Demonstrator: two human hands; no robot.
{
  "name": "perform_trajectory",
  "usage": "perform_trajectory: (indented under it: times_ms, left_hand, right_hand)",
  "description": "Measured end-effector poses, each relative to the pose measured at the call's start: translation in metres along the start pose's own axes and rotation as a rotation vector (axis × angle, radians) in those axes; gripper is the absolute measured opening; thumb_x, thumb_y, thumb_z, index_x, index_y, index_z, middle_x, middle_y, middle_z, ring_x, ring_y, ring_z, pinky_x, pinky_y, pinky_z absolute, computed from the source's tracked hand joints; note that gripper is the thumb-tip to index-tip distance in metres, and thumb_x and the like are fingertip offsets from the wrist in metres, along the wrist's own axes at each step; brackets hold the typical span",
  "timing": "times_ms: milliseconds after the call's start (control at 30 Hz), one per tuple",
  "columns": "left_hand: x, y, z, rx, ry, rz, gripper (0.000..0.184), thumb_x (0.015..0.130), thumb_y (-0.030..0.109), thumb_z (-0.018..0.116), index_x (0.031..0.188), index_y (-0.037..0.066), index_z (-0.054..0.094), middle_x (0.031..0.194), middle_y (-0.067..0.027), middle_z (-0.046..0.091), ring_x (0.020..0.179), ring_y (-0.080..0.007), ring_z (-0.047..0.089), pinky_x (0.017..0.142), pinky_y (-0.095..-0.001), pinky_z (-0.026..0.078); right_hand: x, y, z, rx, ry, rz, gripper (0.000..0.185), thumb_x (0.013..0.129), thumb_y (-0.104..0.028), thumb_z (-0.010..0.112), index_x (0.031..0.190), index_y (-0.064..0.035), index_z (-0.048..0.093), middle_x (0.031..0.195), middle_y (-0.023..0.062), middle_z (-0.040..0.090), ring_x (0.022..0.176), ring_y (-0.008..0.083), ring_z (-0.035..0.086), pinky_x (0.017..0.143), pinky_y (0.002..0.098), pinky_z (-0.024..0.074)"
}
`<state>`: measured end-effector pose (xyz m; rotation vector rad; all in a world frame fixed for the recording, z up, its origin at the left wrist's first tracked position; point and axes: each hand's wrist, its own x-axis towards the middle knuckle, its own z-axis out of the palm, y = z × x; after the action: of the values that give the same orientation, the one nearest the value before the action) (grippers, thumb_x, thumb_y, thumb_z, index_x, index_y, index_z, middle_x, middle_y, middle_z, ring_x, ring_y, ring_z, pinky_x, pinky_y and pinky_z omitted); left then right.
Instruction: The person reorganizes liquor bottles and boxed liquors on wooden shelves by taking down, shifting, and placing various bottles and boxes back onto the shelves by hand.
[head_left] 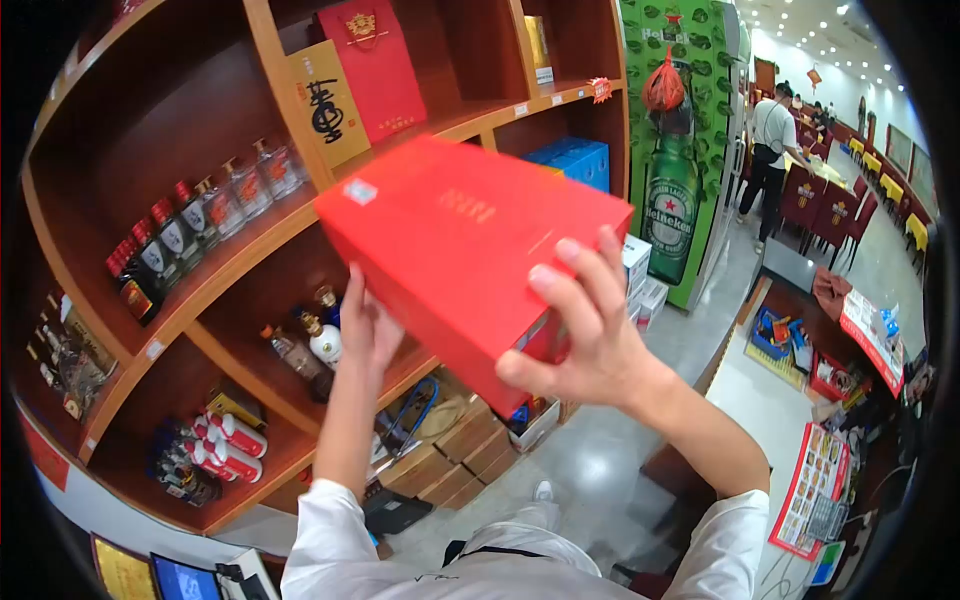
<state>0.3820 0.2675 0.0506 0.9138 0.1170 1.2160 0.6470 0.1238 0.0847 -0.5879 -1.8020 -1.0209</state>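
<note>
A large red box point(450, 240) with small gold print is held up, tilted, in front of the wooden shelves. My left hand point(372, 325) supports its near left side, fingers pointing up along the side. Over the box's right end, my right hand point(590, 330) has its fingers on the top and its thumb at the lower corner. Behind the box, a gold box point(328, 105) and a red gift bag point(375, 70) stand on the upper shelf.
Bottles point(225, 205) line the shelf at the left; more bottles point(323, 340) stand below. Cartons point(465, 450) sit on the floor. A green bottle-print cooler point(672, 200) is at the right, near a cluttered counter point(745, 410). A person point(775, 140) stands by tables farther back.
</note>
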Motion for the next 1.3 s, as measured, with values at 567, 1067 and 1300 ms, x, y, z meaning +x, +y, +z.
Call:
perform_trajectory:
  times_ms: [567, 1067, 1300]
  left_hand:
    - [0.346, 0.049, 0.032, 1.556, 0.209, 0.358, 0.074, 0.099, 0.063, 0.057, 0.134, -0.002, 0.065, 0.127, -0.0119, 0.068, 0.113, -0.0176, 0.060, 0.102, -0.0361, 0.045]
    - [0.403, 0.007, 0.060, 1.305, 0.321, 0.127, 0.066, 0.111, 0.053, 0.028, 0.139, 0.001, 0.057, 0.138, -0.0133, 0.060, 0.121, -0.0250, 0.060, 0.105, -0.0386, 0.050]
    - [0.424, 0.013, 0.047, 1.326, 0.257, 0.112, 0.069, 0.110, 0.055, 0.031, 0.145, -0.002, 0.049, 0.140, -0.0194, 0.055, 0.125, -0.0264, 0.057, 0.110, -0.0401, 0.046]
  right_hand:
    - [0.088, 0.354, 0.144, -0.165, -0.053, -0.376, 0.104, 0.061, -0.038, 0.088, 0.151, -0.0050, 0.047, 0.141, 0.0329, 0.036, 0.126, 0.0521, 0.040, 0.108, 0.0613, 0.0335]
    - [0.146, 0.400, 0.192, -0.037, -0.382, -0.199, 0.099, 0.076, -0.037, 0.081, 0.157, -0.0027, 0.035, 0.142, 0.0325, 0.046, 0.133, 0.0462, 0.045, 0.114, 0.0502, 0.0385]
    - [0.190, 0.451, 0.222, 0.257, -0.699, -0.006, 0.099, 0.081, -0.037, 0.082, 0.160, -0.0055, 0.030, 0.154, 0.0250, 0.044, 0.140, 0.0381, 0.047, 0.115, 0.0404, 0.0420]
